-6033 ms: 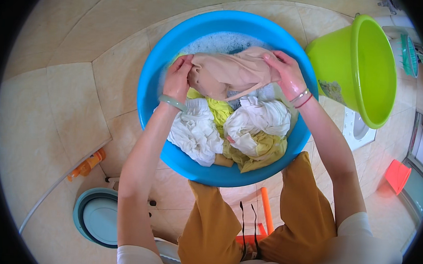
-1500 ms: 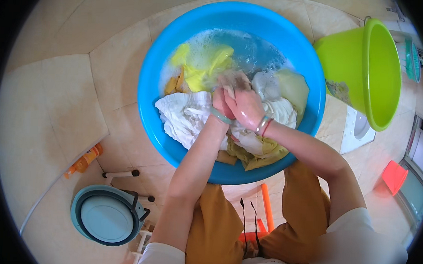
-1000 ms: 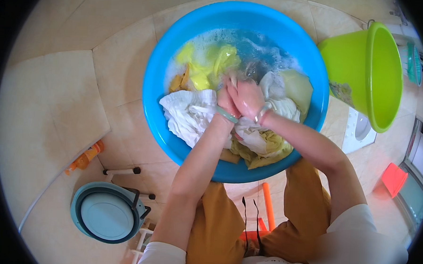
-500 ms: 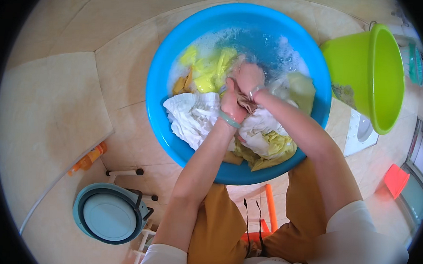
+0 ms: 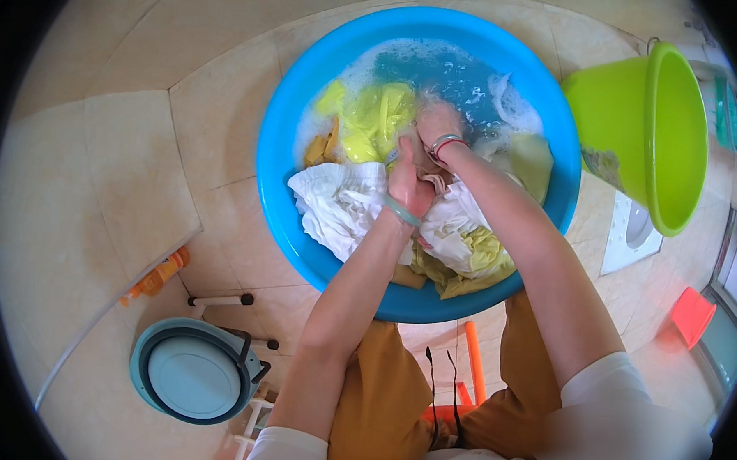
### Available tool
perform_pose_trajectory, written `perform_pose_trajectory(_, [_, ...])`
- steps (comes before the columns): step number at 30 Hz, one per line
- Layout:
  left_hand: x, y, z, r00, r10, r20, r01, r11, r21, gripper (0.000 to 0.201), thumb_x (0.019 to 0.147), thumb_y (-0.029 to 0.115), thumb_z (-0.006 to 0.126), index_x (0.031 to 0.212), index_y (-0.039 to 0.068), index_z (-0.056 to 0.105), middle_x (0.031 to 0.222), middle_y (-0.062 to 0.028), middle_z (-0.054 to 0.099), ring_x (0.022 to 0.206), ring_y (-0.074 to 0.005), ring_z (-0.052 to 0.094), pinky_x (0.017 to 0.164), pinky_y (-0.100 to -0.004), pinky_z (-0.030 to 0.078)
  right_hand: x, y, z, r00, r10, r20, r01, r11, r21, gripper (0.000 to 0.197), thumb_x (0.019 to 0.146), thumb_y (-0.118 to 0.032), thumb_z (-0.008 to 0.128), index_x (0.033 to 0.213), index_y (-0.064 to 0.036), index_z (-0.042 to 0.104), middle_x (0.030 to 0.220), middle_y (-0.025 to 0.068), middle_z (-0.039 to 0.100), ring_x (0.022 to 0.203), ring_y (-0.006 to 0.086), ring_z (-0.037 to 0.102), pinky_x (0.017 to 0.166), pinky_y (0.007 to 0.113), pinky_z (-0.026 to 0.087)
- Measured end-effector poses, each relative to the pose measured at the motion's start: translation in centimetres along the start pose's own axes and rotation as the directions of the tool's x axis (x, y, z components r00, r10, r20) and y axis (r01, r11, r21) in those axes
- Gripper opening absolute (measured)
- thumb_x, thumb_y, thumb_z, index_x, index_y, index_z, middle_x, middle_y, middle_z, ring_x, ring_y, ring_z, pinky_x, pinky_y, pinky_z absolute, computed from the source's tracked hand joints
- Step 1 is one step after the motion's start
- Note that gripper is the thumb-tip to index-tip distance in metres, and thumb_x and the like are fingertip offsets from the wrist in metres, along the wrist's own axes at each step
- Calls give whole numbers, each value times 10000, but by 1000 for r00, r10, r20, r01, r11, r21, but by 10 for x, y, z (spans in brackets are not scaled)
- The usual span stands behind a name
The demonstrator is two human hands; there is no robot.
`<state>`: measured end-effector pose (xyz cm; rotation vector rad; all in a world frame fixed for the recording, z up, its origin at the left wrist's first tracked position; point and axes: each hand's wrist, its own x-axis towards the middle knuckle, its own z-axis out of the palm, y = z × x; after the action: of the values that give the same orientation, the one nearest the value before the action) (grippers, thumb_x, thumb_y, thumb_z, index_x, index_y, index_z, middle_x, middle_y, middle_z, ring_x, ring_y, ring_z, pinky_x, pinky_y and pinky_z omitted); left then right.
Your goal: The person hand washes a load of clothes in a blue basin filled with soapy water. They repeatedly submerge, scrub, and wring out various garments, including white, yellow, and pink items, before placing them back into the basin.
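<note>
Your left hand [image 5: 411, 191] gripped beige cloth [image 5: 438, 182]; soapy water [image 5: 433, 72] hid whether your right hand [image 5: 440, 125] did. Washing looked midway, a white garment [image 5: 337, 202] unheld.

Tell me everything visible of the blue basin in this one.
The blue basin is large and round with a smooth, broad rim, and looks like plastic. It sits mouth up, holding sudsy water and heaped cloth. The left hand and right hand are inside its rim. A green bucket is close on its right; whether they touch is unclear. Its underside is hidden.
</note>
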<state>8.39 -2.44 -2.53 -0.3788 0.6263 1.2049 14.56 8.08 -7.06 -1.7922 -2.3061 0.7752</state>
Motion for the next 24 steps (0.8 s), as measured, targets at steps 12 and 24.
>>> perform_pose_trajectory(12, [-10,11,-13,997,8,-73,-11,999,-35,548,995,499,335,1370,105,397,1317,-85,503,1146,-270,517,978,-413,422,-83,-49,-36,997,-27,69,11,975,224,313,925,-265,467,979,-8,637,945,227,646,1004,394,586,888,461,473])
perform_pose_trajectory(24, [-4,15,-33,986,122,114,-118,992,-40,515,1014,463,298,1312,74,457,1272,-78,532,1149,-257,509,1011,-401,397,-87,-68,-45,980,30,195,-63,984,165,299,896,-269,525,922,15,618,843,291,629,1019,392,594,859,475,487])
